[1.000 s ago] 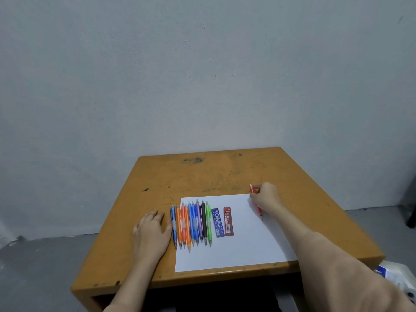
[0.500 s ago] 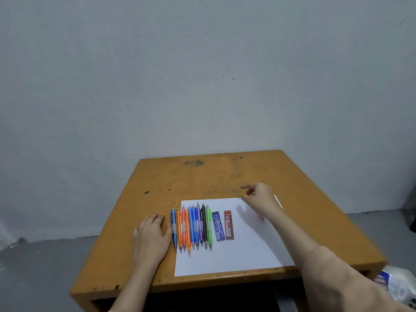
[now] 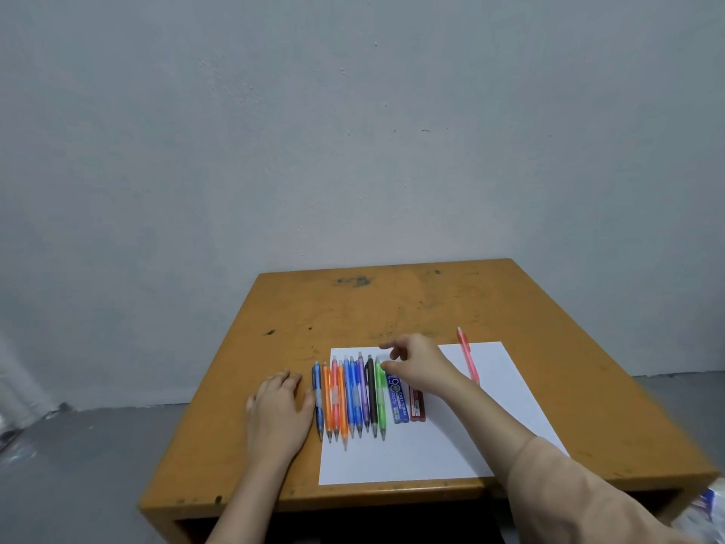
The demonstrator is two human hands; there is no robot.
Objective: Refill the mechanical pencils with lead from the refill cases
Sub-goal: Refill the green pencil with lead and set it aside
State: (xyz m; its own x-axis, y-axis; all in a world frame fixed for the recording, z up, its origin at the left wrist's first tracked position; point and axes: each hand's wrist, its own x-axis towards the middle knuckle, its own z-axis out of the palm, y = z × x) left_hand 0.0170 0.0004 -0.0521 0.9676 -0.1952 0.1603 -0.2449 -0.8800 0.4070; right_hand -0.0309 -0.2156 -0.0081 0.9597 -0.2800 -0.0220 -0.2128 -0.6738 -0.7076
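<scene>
- Pencils [image 3: 349,398] are lying side by side in a tight row on the left part of the white paper [image 3: 412,457], tips toward the person, probably so each can be taken in turn.
- The left hand [image 3: 280,414] is lying flat on the bench [image 3: 353,308], just beside the blue pencil [image 3: 317,402] at the row's left end. Its fingers [image 3: 286,380] are stretched out and holding nothing. I judge it is serving as a stop against rolling.
- Two refill cases are lying just right of the green pencil [image 3: 379,402], first the blue case [image 3: 399,402] and then the red case [image 3: 417,404]. That is keeping the lead close to the pencils it is meant for.
- The right hand [image 3: 416,367] is hovering over the far ends of the green pencil and the blue case, hiding the top of the red one. Its fingers [image 3: 388,344] are loosely spread, forefinger out and thumb beneath it, gripping nothing. Whether they are touching anything below, I cannot tell.
- A pink pencil [image 3: 467,357] is lying alone, well apart from the row, across the paper's far edge with its top on bare bench. It is likely being kept separate from those waiting.
- The right hand seems to be going for the green pencil or the blue case, though which one is unclear.
</scene>
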